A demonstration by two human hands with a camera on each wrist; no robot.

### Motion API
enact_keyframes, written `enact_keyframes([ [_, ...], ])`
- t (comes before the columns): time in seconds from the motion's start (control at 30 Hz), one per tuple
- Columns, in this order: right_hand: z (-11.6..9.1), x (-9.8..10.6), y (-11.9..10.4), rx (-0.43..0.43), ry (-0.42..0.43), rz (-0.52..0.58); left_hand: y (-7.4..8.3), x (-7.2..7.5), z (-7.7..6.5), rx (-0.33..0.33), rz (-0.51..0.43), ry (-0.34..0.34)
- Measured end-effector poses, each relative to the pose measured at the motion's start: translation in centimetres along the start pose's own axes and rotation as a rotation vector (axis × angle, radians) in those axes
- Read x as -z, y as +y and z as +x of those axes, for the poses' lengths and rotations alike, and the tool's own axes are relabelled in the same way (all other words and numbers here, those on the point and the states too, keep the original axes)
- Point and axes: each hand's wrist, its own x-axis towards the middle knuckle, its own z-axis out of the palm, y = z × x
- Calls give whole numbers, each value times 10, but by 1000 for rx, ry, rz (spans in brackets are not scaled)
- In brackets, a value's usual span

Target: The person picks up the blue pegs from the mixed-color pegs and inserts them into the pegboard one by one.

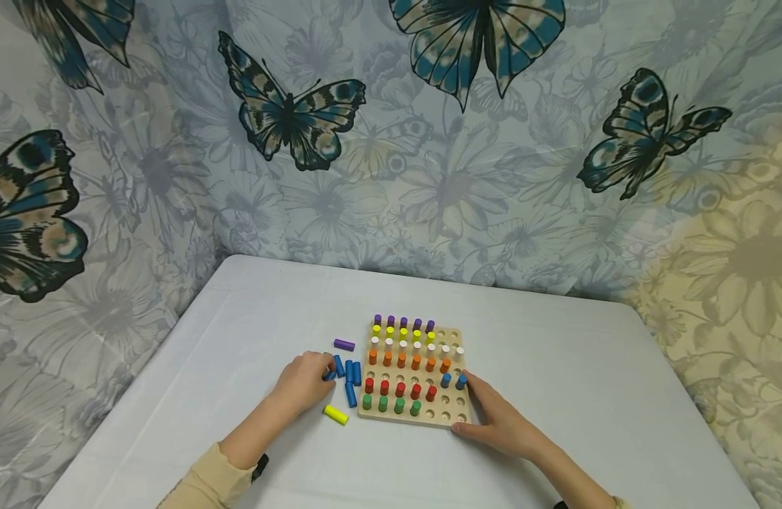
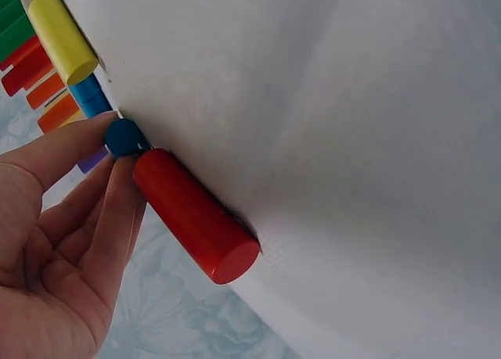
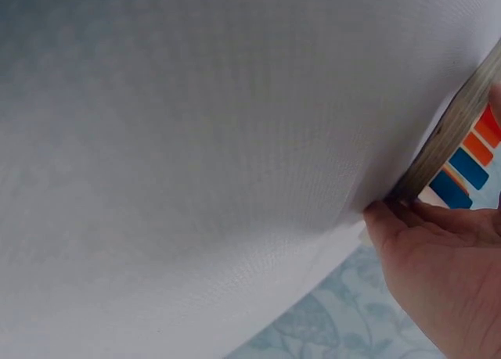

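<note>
In the head view my left hand is left of a wooden pegboard, beside several loose blue pegs. Its thumb and fingers pinch a blue peg, seen end-on in the left wrist view. Close by these fingertips a red peg lies on the table; the hand hides it from the head view. My right hand grips the board's right side, thumb at the near corner and fingers along the edge. Two blue pegs stand upright near those fingers.
Rows of purple, yellow, white, orange, red and green pegs stand in the board. A loose purple peg and a yellow peg lie left of it. White cloth covers the table, which meets a patterned wall behind.
</note>
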Motion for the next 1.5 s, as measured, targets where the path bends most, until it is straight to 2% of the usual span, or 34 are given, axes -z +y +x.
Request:
enact_keyframes([
  [0.3,0,-1,1,1,3,-6,-10,1,-3,7,-145,29],
  [0.57,-1,0,0,0,5,-2,-11,2,-3,22,-346,41],
  [0.77,-2,0,1,1,1,4,-9,5,-3,62,-442,52],
  [1.03,-3,0,2,7,7,0,-6,3,-2,49,-554,90],
  [1.5,-4,-1,2,29,9,2,8,-4,3,62,-743,67],
])
